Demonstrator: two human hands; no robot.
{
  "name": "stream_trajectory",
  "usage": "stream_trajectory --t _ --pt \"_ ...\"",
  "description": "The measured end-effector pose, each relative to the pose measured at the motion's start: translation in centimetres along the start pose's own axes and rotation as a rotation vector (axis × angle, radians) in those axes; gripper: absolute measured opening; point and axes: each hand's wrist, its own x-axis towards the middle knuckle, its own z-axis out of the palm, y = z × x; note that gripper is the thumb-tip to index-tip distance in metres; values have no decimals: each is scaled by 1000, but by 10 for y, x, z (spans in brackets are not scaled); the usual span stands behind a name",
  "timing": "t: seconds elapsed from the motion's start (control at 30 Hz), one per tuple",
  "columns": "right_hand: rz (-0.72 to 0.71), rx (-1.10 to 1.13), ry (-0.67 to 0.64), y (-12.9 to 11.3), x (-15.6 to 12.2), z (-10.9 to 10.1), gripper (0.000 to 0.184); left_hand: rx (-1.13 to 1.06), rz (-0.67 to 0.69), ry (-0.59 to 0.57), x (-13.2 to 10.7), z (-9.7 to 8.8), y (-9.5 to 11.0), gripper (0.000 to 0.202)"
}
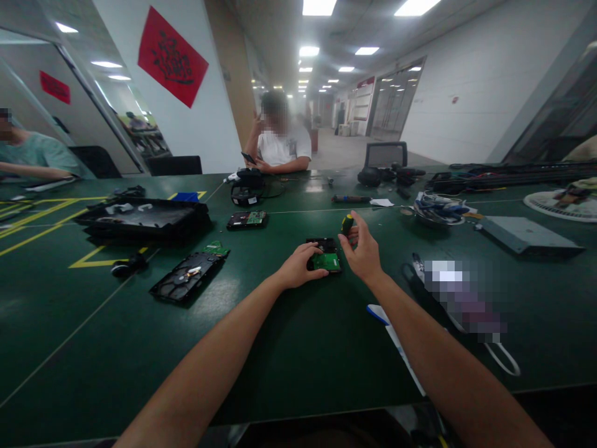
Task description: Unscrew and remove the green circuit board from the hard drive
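Observation:
A hard drive with a green circuit board facing up lies on the table in front of me. My left hand grips it from the left side, its thumb at the near edge and its fingers across the far part. In my right hand, just right of the drive, is a screwdriver with a yellow and dark handle. Its handle leans upright between thumb and fingers; I cannot make out its tip.
Another drive and an opened black device lie to the left, near stacked black trays. On the right are a blurred long object, a silver metal box and a bowl of cables. Across the table sits a person.

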Motion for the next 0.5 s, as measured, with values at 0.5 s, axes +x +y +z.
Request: stream_trajectory --t 0.5 --pt "17 6 0 -1 -1 1 68 1 -5 2 -1 -1 3 63"
